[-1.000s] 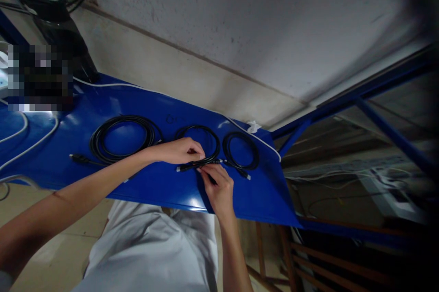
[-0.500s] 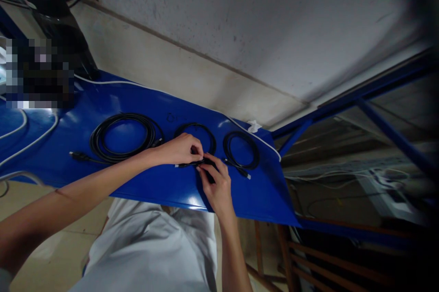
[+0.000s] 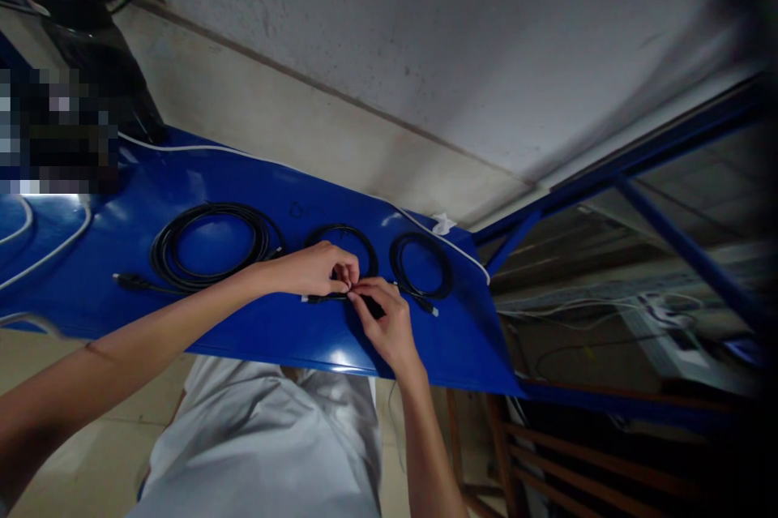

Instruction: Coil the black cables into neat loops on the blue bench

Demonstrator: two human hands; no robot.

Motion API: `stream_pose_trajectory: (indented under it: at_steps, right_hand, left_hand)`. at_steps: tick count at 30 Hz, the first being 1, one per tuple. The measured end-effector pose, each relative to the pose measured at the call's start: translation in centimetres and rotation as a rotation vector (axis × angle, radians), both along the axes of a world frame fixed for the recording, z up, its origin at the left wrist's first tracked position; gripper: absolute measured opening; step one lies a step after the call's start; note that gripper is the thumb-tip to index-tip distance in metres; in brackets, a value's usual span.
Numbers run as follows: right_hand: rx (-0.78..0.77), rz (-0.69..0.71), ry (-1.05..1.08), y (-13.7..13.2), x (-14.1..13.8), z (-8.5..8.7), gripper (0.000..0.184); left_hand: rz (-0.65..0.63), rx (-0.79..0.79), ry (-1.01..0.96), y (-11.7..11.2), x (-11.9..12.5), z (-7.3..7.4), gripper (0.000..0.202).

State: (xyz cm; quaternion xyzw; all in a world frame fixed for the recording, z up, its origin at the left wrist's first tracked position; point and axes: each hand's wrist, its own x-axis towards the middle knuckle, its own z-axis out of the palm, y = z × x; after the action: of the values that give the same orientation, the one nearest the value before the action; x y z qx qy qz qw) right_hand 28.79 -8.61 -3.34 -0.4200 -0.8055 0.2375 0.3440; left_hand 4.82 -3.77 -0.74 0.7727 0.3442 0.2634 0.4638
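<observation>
A coiled black cable (image 3: 368, 246) lies on the blue table (image 3: 273, 331), partly covered by my hands. My left hand (image 3: 325, 268) is closed in a pinch at the near side of this coil. From the right, my right hand (image 3: 384, 315) pinches the same spot, its fingertips touching those of the left. Any small piece between the fingertips is hidden. A cable plug (image 3: 309, 299) with a light tip pokes out below my left hand. To the left is a larger black cable coil (image 3: 161, 246); to the right rests a smaller black cable coil (image 3: 450, 267).
A white cord (image 3: 243, 150) runs along the table's back edge by the wall. Crumpled white paper (image 3: 443, 224) sits at the back right corner. A dark bottle-like container (image 3: 103, 56) stands at the back left. A wooden chair (image 3: 547, 461) is at the lower right.
My fingertips have come together, the right fingers closing in against the left. The whole view has shifted slightly; the cable coils stay in place on the table.
</observation>
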Motion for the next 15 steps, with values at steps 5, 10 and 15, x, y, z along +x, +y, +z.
stream_pose_trajectory:
  at_steps: [5, 10, 15]
  right_hand:
    - [-0.019, -0.01, 0.033, 0.37, -0.09, -0.21, 0.007]
    - [-0.013, -0.016, 0.039, 0.27, -0.07, -0.23, 0.009]
    - [-0.009, -0.033, 0.026, 0.22, -0.09, -0.09, 0.013]
  left_hand:
    - [-0.024, 0.025, -0.015, 0.02, -0.15, -0.04, 0.012]
    - [-0.002, -0.038, -0.001, -0.01, 0.16, -0.14, 0.011]
    - [-0.003, -0.078, 0.01, 0.02, 0.19, -0.11, 0.008]
